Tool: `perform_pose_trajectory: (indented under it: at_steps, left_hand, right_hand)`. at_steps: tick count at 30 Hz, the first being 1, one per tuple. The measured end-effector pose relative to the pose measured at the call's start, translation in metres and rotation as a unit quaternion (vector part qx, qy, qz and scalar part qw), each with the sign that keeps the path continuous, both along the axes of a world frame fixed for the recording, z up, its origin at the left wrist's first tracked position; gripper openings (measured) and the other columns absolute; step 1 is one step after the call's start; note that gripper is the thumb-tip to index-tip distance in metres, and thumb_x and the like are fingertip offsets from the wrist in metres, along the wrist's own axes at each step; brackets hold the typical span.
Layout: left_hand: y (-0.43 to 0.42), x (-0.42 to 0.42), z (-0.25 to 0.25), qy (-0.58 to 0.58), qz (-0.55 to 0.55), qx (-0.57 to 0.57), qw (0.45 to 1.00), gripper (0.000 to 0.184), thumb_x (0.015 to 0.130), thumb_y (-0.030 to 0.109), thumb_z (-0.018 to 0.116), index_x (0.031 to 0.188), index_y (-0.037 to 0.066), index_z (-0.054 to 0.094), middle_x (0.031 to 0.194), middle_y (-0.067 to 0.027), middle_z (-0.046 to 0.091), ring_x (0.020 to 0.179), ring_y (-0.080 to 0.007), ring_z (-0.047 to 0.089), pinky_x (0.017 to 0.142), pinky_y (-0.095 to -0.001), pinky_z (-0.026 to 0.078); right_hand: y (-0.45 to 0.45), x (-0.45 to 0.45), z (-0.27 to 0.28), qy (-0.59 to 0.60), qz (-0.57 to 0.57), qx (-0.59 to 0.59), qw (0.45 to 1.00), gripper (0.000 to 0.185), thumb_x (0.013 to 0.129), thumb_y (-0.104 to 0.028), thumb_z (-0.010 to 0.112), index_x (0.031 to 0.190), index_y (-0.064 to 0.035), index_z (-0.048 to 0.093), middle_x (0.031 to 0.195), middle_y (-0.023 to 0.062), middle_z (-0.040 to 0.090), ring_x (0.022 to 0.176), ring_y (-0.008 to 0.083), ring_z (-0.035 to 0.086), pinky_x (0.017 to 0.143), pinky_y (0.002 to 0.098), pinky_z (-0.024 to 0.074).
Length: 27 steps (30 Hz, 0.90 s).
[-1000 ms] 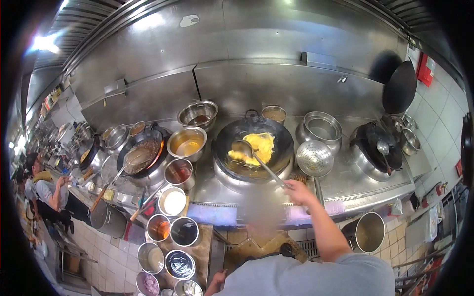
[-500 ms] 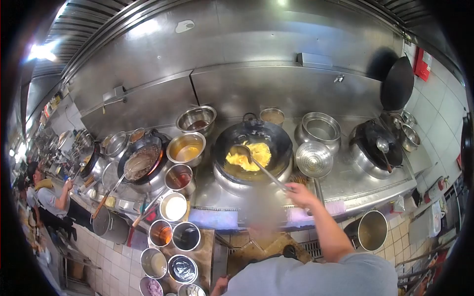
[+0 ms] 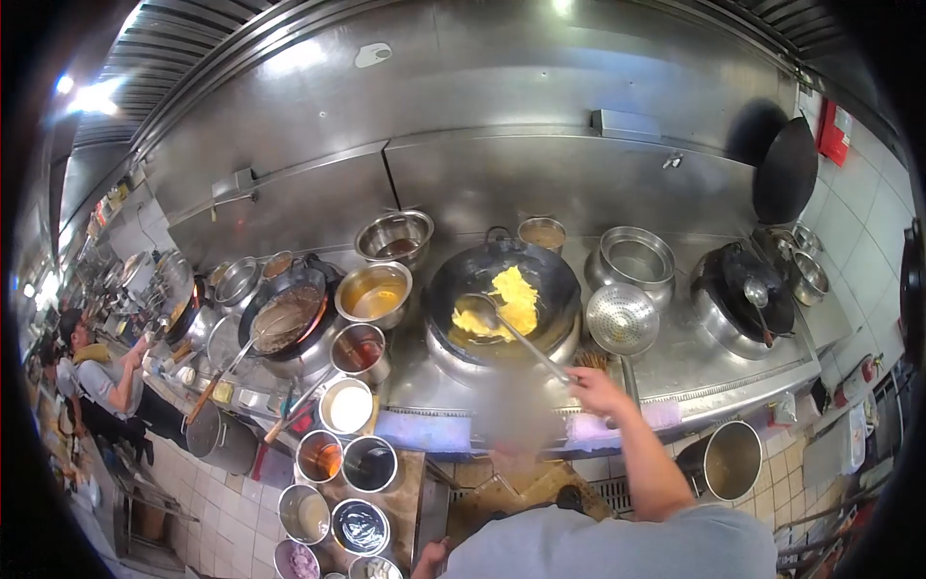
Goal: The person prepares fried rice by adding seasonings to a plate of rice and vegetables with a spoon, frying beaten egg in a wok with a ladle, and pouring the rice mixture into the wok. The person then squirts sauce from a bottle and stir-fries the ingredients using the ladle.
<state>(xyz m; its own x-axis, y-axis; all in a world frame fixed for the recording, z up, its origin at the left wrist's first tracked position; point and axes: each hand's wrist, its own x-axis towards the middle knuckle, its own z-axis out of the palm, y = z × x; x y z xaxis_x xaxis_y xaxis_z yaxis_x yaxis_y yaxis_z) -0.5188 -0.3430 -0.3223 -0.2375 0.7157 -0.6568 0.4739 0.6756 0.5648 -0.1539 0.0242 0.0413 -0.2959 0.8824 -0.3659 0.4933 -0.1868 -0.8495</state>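
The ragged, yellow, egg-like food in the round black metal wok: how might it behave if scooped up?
The yellow egg-like food would probably flop, as its surface looks soft and rumpled. Its ragged edges suggest it could tear. It may slide easily, since the black wok looks glossy around it.

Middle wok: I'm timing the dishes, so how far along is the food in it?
Done, it seems: the yellow, egg-like food is in the middle wok and looks largely set in soft clumps. In hand: the right hand holds the ladle, its bowl at the food. Left, probably: finishing and lifting it out, since it lies in the wok. Whether it is cooked through, I cannot tell.
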Motion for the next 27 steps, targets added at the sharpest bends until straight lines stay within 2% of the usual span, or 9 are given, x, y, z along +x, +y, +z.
perform_pose_trajectory:
  at_steps: [3, 8, 12, 15, 18, 22, 23, 25, 27]
  left_hand:
    - [0.012, 0.021, 0.093, -0.053, 0.113, 0.009, 0.992, 0.049, 0.092, 0.045, 0.046, 0.111, 0.004, 0.064, 0.098, -0.0195, 0.068, 0.091, -0.0306, 0.065, 0.082, -0.0379, 0.050]
    - [-0.011, 0.006, 0.025, -0.012, -0.033, -0.021, 0.999, 0.057, 0.091, 0.049, 0.047, 0.113, -0.002, 0.062, 0.100, -0.0177, 0.069, 0.090, -0.0297, 0.065, 0.081, -0.0373, 0.050]
    - [-0.004, 0.003, 0.024, 0.074, -0.116, -0.038, 0.990, 0.055, 0.090, 0.048, 0.049, 0.111, -0.001, 0.063, 0.093, -0.0180, 0.069, 0.084, -0.0277, 0.065, 0.076, -0.0373, 0.049]
    - [0.003, 0.008, 0.040, -0.013, 0.059, 0.018, 0.998, 0.049, 0.090, 0.045, 0.050, 0.107, 0.001, 0.064, 0.089, -0.0159, 0.068, 0.074, -0.0258, 0.065, 0.071, -0.0361, 0.049]
    - [0.003, 0.018, 0.034, -0.139, 0.217, 0.023, 0.966, 0.048, 0.089, 0.044, 0.050, 0.109, 0.002, 0.064, 0.090, -0.0187, 0.068, 0.081, -0.0297, 0.066, 0.077, -0.0375, 0.050]
    - [-0.013, 0.001, -0.038, 0.060, -0.235, 0.051, 0.969, 0.052, 0.089, 0.047, 0.046, 0.115, 0.007, 0.064, 0.110, -0.0218, 0.064, 0.103, -0.0368, 0.061, 0.091, -0.0419, 0.046]
    - [-0.015, 0.010, -0.028, 0.029, -0.092, -0.005, 0.995, 0.050, 0.089, 0.048, 0.044, 0.114, 0.010, 0.065, 0.114, -0.0210, 0.062, 0.104, -0.0375, 0.060, 0.091, -0.0437, 0.046]
    - [-0.001, 0.011, -0.019, 0.028, -0.233, 0.066, 0.970, 0.048, 0.091, 0.046, 0.040, 0.110, 0.010, 0.067, 0.114, -0.0192, 0.063, 0.103, -0.0380, 0.060, 0.089, -0.0471, 0.047]
    - [0.012, 0.016, -0.009, 0.038, -0.111, -0.016, 0.993, 0.047, 0.092, 0.045, 0.041, 0.111, 0.010, 0.066, 0.114, -0.0190, 0.063, 0.102, -0.0392, 0.060, 0.088, -0.0475, 0.047]
  right_hand:
    - [0.005, 0.026, 0.033, -0.032, 0.007, 0.016, 0.999, 0.042, 0.084, -0.014, 0.058, 0.125, -0.0069, 0.056, 0.096, 0.0184, 0.068, 0.083, 0.0297, 0.067, 0.074, 0.0356, 0.0513]
    - [0.050, -0.030, -0.020, -0.198, -0.067, 0.307, 0.928, 0.038, 0.085, -0.017, 0.058, 0.121, -0.0053, 0.058, 0.093, 0.0210, 0.067, 0.081, 0.0284, 0.067, 0.072, 0.0384, 0.0521]
    - [0.030, -0.025, -0.028, -0.028, -0.057, 0.122, 0.991, 0.040, 0.084, -0.013, 0.061, 0.124, -0.0054, 0.056, 0.094, 0.0152, 0.067, 0.063, 0.0181, 0.062, 0.052, 0.0325, 0.0483]
    - [0.024, 0.037, -0.015, 0.124, 0.009, 0.000, 0.992, 0.046, 0.082, -0.007, 0.064, 0.126, -0.0025, 0.054, 0.088, 0.0050, 0.063, 0.051, 0.0097, 0.053, 0.041, 0.0273, 0.0409]
    - [0.018, 0.043, 0.035, -0.019, 0.026, 0.077, 0.996, 0.044, 0.083, -0.006, 0.061, 0.127, -0.0013, 0.053, 0.086, 0.0066, 0.063, 0.051, 0.0111, 0.053, 0.041, 0.0281, 0.0405]
    - [0.067, -0.009, -0.053, -0.143, -0.046, 0.345, 0.926, 0.039, 0.086, -0.008, 0.056, 0.125, -0.0024, 0.054, 0.085, 0.0118, 0.065, 0.052, 0.0159, 0.055, 0.042, 0.0314, 0.0417]
    - [0.093, -0.009, -0.104, -0.124, -0.016, 0.438, 0.890, 0.040, 0.086, -0.009, 0.057, 0.126, -0.0028, 0.052, 0.081, 0.0104, 0.063, 0.050, 0.0164, 0.054, 0.041, 0.0323, 0.0407]
    - [0.052, -0.033, -0.060, 0.061, -0.052, 0.085, 0.993, 0.040, 0.088, -0.010, 0.056, 0.128, -0.0069, 0.051, 0.070, 0.0016, 0.055, 0.048, 0.0101, 0.046, 0.038, 0.0265, 0.0337]
    - [0.046, -0.001, -0.055, 0.097, -0.014, 0.039, 0.994, 0.042, 0.090, -0.009, 0.053, 0.132, -0.0087, 0.047, 0.065, -0.0005, 0.050, 0.046, 0.0082, 0.043, 0.037, 0.0225, 0.0318]
